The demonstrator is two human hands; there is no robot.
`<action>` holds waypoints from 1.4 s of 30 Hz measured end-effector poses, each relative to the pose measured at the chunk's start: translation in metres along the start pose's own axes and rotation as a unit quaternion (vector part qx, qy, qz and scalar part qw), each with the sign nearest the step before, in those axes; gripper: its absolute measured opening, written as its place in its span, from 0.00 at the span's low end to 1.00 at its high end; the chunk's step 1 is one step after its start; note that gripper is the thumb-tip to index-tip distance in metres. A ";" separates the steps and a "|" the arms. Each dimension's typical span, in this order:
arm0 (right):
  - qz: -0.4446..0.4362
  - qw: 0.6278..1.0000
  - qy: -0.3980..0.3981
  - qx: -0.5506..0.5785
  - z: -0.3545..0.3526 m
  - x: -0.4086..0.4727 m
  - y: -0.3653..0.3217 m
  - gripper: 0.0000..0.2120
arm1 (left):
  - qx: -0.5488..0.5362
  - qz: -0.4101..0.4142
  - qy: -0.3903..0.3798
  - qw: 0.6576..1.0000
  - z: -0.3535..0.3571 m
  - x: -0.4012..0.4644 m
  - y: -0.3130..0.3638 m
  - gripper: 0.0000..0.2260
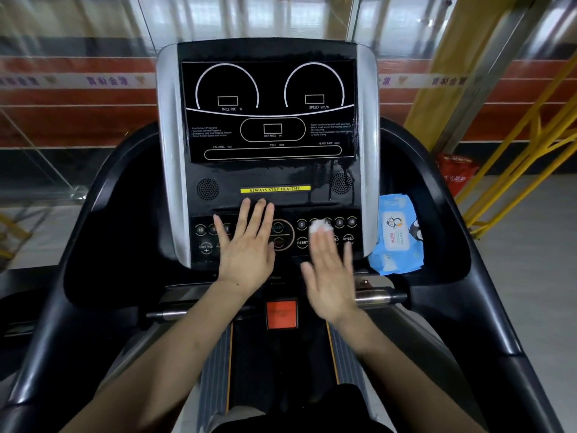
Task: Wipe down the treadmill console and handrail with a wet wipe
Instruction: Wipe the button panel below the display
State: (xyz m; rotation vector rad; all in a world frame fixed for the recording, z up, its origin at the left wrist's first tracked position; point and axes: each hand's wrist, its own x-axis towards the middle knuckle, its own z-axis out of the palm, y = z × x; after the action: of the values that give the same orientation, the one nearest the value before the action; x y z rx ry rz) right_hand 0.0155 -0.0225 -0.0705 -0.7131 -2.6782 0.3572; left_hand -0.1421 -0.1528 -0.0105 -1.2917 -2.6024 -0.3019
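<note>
So we're mid-wipe on the button panel rn. The right hand (331,276) is pressing a bunched-up white wet wipe (319,227) under its fingertips, right on the speed keys between the "2" button and RESET. The hand's blurry, so prob scrubbing, and the fingers are flattish, pinning the wipe more than gripping it. The left hand (246,248) is open and empty, palm down, flat on the incline side of the console (271,170) next to the START button (278,228), looks like it's just bracing.

The upper display has some streaky wet-looking patches lower right, so imo the screen part is done or half done.

The blue wipe pack (396,235) sits in the tray just right of the console.

Next up, I'd guess: finish the keys on the left (that hand needs to get out of the way), then go down to the metal handrail (374,296) below, which looks untouched tbh.
</note>
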 end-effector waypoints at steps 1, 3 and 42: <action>-0.035 0.999 -0.018 -0.004 0.004 -0.002 -0.007 0.31 | -0.001 -0.001 0.000 1.000 0.000 0.000 0.001 0.35; -0.073 0.996 -0.040 -0.030 0.003 -0.005 -0.003 0.31 | 0.002 0.002 0.000 1.000 0.000 0.000 0.000 0.35; 0.039 0.999 0.019 -0.033 -0.014 0.020 0.004 0.33 | 0.009 0.006 0.015 1.000 0.001 -0.001 0.000 0.35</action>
State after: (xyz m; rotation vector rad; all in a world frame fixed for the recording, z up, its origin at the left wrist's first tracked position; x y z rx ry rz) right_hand 0.0068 -0.0067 -0.0538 -0.8365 -2.6431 0.2742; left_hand -0.1415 -0.1529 -0.0114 -1.2854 -2.5665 -0.2917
